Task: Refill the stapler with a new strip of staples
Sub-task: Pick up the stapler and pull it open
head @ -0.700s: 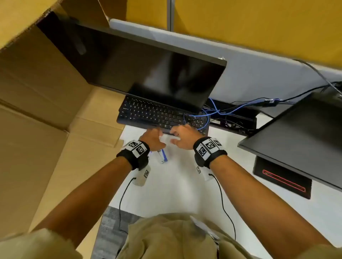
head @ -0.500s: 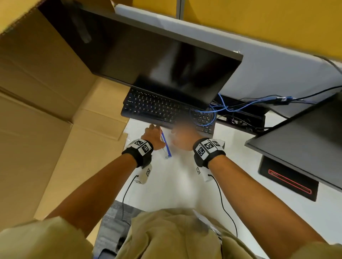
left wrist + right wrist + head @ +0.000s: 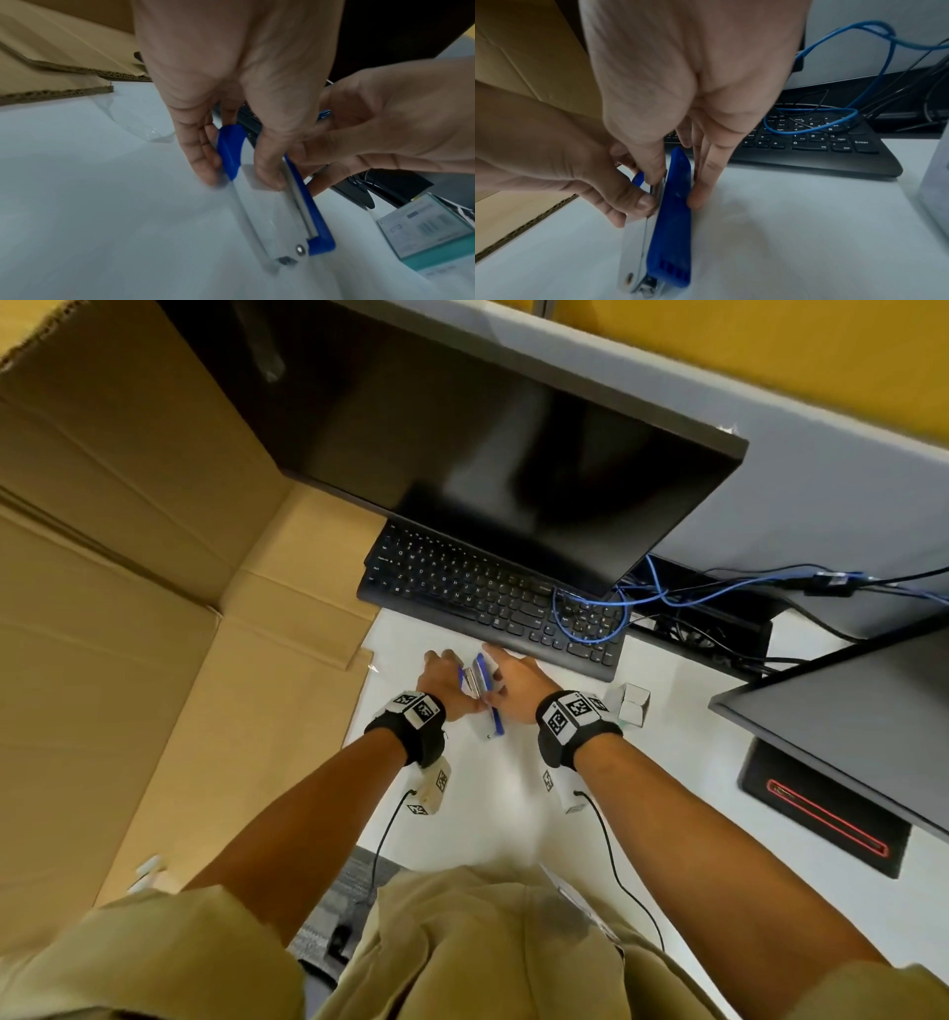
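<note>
The blue and silver stapler (image 3: pixel 482 693) lies on its side on the white desk (image 3: pixel 493 803) between my two hands. My left hand (image 3: pixel 444 677) pinches its front end, thumb on one side and fingers on the other, seen close in the left wrist view (image 3: pixel 237 176). My right hand (image 3: pixel 513 685) grips it from the other side, thumb on the metal rail and fingers along the blue base (image 3: pixel 677 186). The stapler (image 3: pixel 666 233) has its hinge end toward me (image 3: pixel 298 249). I cannot make out a strip of staples.
A black keyboard (image 3: pixel 493 603) with a blue cable (image 3: pixel 590 621) looped over it lies just beyond my hands, under a dark monitor (image 3: pixel 488 454). Cardboard sheets (image 3: pixel 154 567) cover the left. Small boxes (image 3: pixel 629 703) sit right of my right wrist; a second monitor (image 3: pixel 847 711) overhangs further right.
The right hand has come off the keyboard edge and closed on the stapler. The stapler now sits between both hands rather than beside the left hand alone.
</note>
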The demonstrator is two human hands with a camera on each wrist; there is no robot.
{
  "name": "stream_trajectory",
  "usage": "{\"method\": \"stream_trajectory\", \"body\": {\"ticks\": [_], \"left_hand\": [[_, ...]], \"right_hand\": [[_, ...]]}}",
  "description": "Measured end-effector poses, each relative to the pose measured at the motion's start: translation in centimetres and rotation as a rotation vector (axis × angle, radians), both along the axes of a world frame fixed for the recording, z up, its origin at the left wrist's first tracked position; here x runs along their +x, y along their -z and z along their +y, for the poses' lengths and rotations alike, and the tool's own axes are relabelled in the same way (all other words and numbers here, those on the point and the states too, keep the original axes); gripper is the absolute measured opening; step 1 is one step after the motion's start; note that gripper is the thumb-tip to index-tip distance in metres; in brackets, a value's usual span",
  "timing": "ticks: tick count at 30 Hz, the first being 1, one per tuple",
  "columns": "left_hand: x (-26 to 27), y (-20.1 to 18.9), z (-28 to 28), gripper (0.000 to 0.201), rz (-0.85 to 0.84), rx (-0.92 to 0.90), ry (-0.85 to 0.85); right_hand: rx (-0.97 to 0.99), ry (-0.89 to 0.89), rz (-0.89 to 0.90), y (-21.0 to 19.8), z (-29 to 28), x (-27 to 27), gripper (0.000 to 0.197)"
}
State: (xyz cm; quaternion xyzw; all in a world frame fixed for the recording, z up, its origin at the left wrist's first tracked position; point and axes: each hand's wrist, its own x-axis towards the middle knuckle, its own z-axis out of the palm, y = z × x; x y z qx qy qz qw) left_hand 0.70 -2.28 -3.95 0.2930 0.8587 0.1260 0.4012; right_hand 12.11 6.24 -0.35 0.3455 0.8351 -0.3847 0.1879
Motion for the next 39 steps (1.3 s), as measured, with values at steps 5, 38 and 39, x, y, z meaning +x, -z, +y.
{"method": "stream_trajectory", "body": {"ticks": [5, 38, 39], "left_hand": [[0.3, 0.5, -0.5, 0.078, -0.009, 0.138, 0.119], [-2.9, -1.4, -4.7, 0.029, 0.103, 0.421, 0.090], [-2.8, -1.2, -4.6, 0.028, 0.131, 0.398, 0.116]], "right_hand": [[0.045, 0.014, 0.050, -0.2, 0.3, 0.9, 0.071], [0.406, -0.080, -0.152, 1.3, 1.6, 5.3, 0.022], [0.400, -0.088, -0.157, 1.4, 1.5, 5.2, 0.019]]}}
